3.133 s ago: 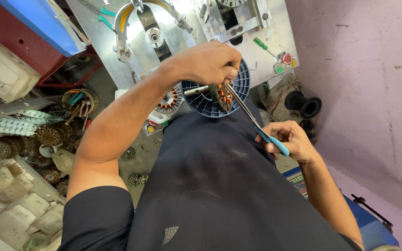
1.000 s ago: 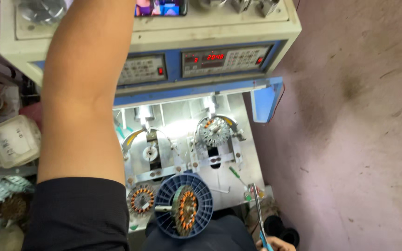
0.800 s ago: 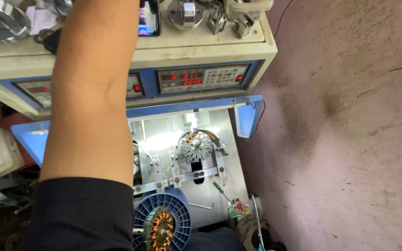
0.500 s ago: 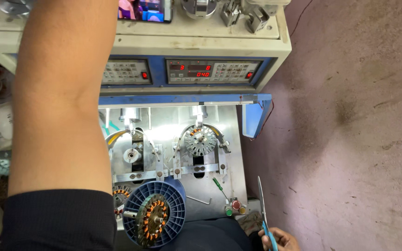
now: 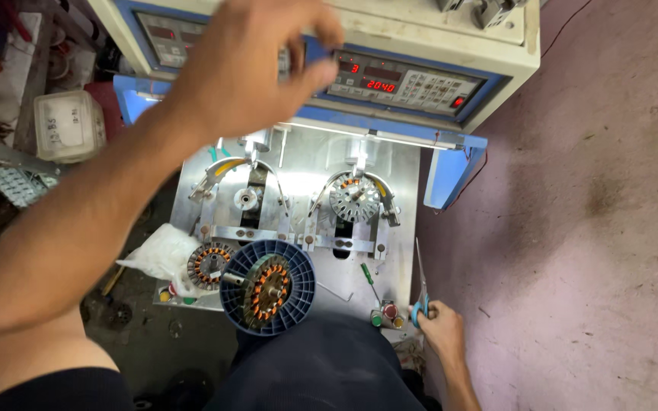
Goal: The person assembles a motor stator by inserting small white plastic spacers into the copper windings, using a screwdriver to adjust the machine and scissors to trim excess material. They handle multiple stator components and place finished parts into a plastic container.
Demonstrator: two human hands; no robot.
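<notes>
My left hand (image 5: 257, 68) is raised in front of the winding machine's control panel (image 5: 401, 82), blurred, fingers loosely curled and apart with nothing seen in them. My right hand (image 5: 439, 329) rests low at the machine's right front corner and grips blue-handled scissors (image 5: 420, 285), blades pointing up. A blue round holder with a copper-wound stator (image 5: 268, 288) lies on my lap against the metal plate (image 5: 306, 171). A bare stator (image 5: 353, 199) sits on the right winding station. The left station's spindle (image 5: 247, 199) carries nothing.
A second wound stator (image 5: 209, 265) lies by a white plastic bag (image 5: 158, 255) at the plate's left. A green-handled screwdriver (image 5: 369, 278) and push buttons (image 5: 386, 313) are near my right hand. A white box (image 5: 70, 125) stands left. Pinkish floor (image 5: 595, 228) lies right.
My left hand has come down from the top of the machine to in front of the control panel. The view tilted lower. My right hand kept the scissors.
</notes>
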